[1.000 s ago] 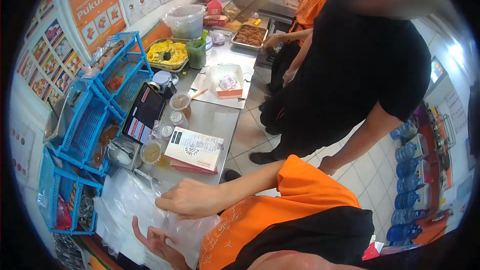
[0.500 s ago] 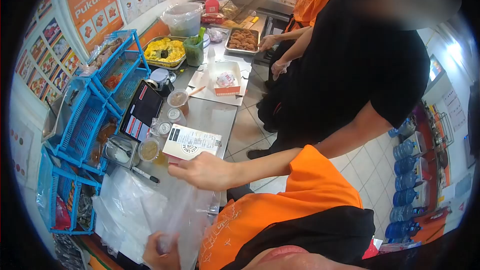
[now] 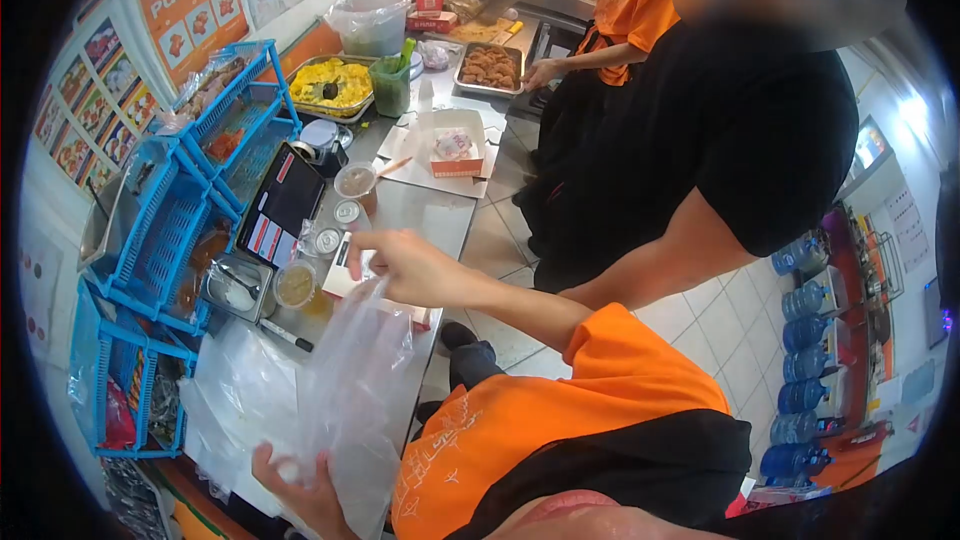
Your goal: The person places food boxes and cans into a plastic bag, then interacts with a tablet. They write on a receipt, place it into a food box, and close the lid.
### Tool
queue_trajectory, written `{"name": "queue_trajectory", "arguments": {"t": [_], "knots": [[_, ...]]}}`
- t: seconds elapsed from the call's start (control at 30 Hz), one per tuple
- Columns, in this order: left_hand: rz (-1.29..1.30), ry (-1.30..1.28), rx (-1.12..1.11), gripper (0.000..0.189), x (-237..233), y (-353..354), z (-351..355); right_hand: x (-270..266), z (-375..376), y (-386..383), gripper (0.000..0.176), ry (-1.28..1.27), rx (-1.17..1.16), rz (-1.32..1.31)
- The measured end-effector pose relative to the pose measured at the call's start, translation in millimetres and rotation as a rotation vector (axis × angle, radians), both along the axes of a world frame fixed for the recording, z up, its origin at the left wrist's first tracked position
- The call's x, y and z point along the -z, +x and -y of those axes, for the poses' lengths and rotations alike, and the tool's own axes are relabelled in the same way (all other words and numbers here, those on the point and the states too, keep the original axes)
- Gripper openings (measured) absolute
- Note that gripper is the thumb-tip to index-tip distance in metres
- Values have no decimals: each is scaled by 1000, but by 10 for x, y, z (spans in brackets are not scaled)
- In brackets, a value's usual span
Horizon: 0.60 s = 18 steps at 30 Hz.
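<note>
The right hand (image 3: 400, 265) is pinching the upper end of a translucent white plastic bag (image 3: 350, 365), its fingers bent and nearly closed. The left hand (image 3: 305, 490) is holding its fingers apart and curved at the bag's near end; whether it is gripping film cannot be told. The bag is hanging between both hands, over the grey metal surface (image 3: 425, 230), partly covering a white cardboard box (image 3: 342, 282). A black marker (image 3: 287, 335) is lying left of the bag.
</note>
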<state>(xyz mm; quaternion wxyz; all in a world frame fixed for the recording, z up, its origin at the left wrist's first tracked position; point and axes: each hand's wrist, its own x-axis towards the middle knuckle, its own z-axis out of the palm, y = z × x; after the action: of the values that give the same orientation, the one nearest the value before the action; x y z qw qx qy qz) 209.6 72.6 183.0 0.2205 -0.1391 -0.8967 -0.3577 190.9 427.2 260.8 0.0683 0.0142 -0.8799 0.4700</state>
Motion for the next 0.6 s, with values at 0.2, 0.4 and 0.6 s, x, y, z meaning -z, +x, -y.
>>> {"name": "queue_trajectory", "arguments": {"t": [0.2,0.4,0.6], "knots": [[528,333,109,26,671,-108,230,166,-79,-245,82,-305,-503,-19],[326,-37,276,42,636,-128,-558,583,-321,-193,82,-447,-194,-62],[668,154,190,49,1099,-146,-232,989,-373,380,103,-246,404,-96]]}}
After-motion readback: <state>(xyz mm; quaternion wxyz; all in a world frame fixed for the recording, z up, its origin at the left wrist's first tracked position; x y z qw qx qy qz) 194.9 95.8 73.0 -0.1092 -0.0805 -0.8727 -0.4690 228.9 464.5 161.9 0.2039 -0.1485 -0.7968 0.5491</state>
